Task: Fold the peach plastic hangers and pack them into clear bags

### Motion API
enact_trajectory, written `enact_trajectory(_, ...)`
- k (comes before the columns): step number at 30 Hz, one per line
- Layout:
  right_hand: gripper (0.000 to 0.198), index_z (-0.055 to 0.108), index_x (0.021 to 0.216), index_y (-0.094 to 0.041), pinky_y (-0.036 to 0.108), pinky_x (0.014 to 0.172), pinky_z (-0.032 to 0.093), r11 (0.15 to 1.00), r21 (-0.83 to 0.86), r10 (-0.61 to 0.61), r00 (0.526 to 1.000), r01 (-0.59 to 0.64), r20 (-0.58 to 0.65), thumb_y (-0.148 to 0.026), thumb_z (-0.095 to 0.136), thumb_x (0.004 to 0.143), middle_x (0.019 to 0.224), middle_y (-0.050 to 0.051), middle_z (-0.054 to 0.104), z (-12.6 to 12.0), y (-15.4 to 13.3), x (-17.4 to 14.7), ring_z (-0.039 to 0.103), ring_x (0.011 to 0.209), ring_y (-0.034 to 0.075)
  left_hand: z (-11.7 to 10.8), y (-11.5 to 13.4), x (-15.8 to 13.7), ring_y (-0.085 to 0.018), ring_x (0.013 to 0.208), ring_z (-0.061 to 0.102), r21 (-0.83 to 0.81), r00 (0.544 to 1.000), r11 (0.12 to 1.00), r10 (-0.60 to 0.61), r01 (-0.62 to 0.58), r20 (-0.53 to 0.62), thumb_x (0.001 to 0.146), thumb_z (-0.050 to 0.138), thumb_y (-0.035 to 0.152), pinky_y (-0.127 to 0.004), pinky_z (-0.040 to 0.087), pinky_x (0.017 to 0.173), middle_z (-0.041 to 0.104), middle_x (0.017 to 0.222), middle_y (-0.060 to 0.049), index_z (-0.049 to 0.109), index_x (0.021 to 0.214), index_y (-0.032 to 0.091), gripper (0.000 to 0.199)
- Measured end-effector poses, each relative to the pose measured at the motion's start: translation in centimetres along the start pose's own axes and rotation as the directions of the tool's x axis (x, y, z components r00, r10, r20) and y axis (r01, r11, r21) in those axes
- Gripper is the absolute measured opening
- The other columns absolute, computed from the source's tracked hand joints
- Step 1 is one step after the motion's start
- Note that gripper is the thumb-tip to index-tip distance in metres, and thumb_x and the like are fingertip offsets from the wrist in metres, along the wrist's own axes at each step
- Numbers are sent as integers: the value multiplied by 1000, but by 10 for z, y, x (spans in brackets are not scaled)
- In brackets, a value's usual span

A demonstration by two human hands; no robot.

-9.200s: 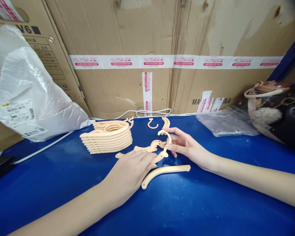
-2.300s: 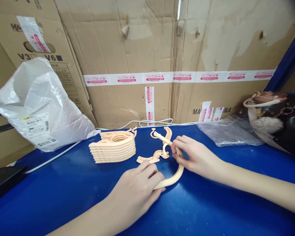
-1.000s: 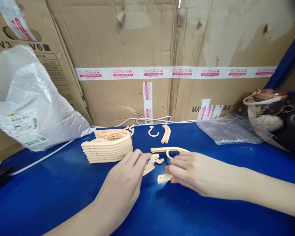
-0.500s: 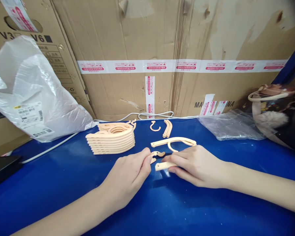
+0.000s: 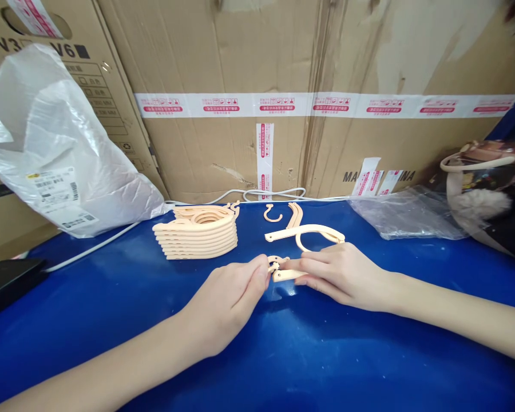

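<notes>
My left hand (image 5: 229, 297) is closed on a small cream plastic hanger hook (image 5: 277, 260), its curved end poking out past the thumb. Between the thumb and fingers of my right hand (image 5: 341, 274) is a cream folding-hanger arm (image 5: 285, 275), its holed end pointing left at the hook. Hook and arm meet or nearly meet; whether they are joined I cannot tell. Beyond my right fingers extends another long curved hanger arm (image 5: 302, 230) with a bent piece below it. A neat stack of folded cream hangers (image 5: 195, 240) lies to the left, past my left hand.
Behind the hands lie a loose hook (image 5: 273, 214) and short curved arms (image 5: 294, 215) on the blue table (image 5: 249, 366). A white cable, a white plastic parcel bag (image 5: 68, 154) and a clear bag (image 5: 407, 214) are around them. Large cardboard boxes (image 5: 223, 149) stand behind. A dark bag sits at right.
My two hands have come closer together, bringing the hook up to the holed end of the hanger arm. The view has shifted slightly.
</notes>
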State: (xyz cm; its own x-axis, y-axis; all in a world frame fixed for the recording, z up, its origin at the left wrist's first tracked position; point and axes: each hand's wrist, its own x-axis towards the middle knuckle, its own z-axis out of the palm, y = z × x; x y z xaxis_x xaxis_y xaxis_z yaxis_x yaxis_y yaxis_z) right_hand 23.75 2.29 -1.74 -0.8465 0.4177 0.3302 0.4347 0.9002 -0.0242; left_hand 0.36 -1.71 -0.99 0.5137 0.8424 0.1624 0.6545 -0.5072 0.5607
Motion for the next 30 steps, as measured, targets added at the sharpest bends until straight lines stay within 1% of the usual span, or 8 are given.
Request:
enact_trajectory(5, 34, 59, 119, -17, 24, 61, 43, 1000, -27, 11, 999, -12, -31, -33, 35, 101, 92, 6, 71, -1, -3, 0, 65, 67, 14, -1, -1, 1, -14, 59, 49, 53, 999, 999, -5, 2, 43, 100, 13, 38, -27, 35, 57, 47, 64, 5, 41, 76, 21, 41)
enact_trajectory(9, 34, 60, 117, -18, 24, 67, 46, 996, 60, 60, 998, -61, 29, -34, 34, 101, 94, 6, 71, -2, -6, 0, 66, 74, 14, 1, -4, 0, -15, 55, 50, 200, 995, 976, 80, -91, 61, 100, 17, 32, -27, 33, 54, 51, 63, 4, 41, 79, 22, 33)
enact_trajectory(13, 33, 58, 121, -20, 24, 68, 45, 994, 87, 63, 996, -69, 63, -33, 36, 101, 97, 6, 71, -2, -7, -1, 66, 76, 14, 6, -9, -1, -15, 50, 53, 373, 980, 907, 195, -195, 38, 97, 29, 32, -26, 27, 47, 56, 61, 4, 41, 83, 22, 21)
enact_trajectory(16, 32, 56, 124, -21, 24, 65, 44, 997, 71, 34, 998, -37, 48, -31, 36, 100, 98, 6, 71, -1, -6, -1, 65, 71, 13, 8, -11, -1, -16, 49, 56, 476, 965, 845, 259, -245, 37, 98, 30, 32, -26, 25, 44, 60, 62, 3, 42, 87, 21, 19)
enact_trajectory(18, 32, 57, 123, -21, 23, 64, 43, 996, 81, 36, 998, -40, 54, -31, 36, 101, 97, 6, 70, -1, -6, -1, 64, 68, 13, 7, -11, -1, -17, 48, 58, 527, 958, 808, 282, -262, 44, 99, 27, 30, -25, 27, 43, 61, 63, 2, 42, 89, 20, 20)
enact_trajectory(22, 31, 59, 117, -19, 23, 66, 42, 989, 118, 84, 992, -95, 94, -31, 35, 101, 89, 5, 69, -3, -6, 0, 62, 70, 13, 6, -10, 0, -17, 52, 62, 595, 947, 753, 319, -282, 45, 100, 22, 26, -25, 34, 43, 64, 68, -1, 42, 89, 19, 25)
enact_trajectory(25, 31, 60, 114, -19, 23, 65, 41, 984, 141, 89, 989, -106, 118, -32, 35, 100, 85, 4, 69, -6, -7, 1, 60, 69, 13, 6, -10, -1, -17, 55, 63, 667, 928, 679, 369, -307, 51, 100, 22, 24, -25, 36, 44, 63, 68, -2, 46, 90, 17, 27)
enact_trajectory(30, 33, 62, 112, -18, 23, 64, 41, 974, 192, 98, 986, -123, 134, -34, 36, 100, 82, 5, 69, -10, -10, 3, 60, 68, 13, 6, -11, -1, -16, 49, 57, 836, 883, 463, 467, -295, 53, 98, 26, 25, -26, 33, 42, 59, 63, -1, 50, 86, 16, 28)
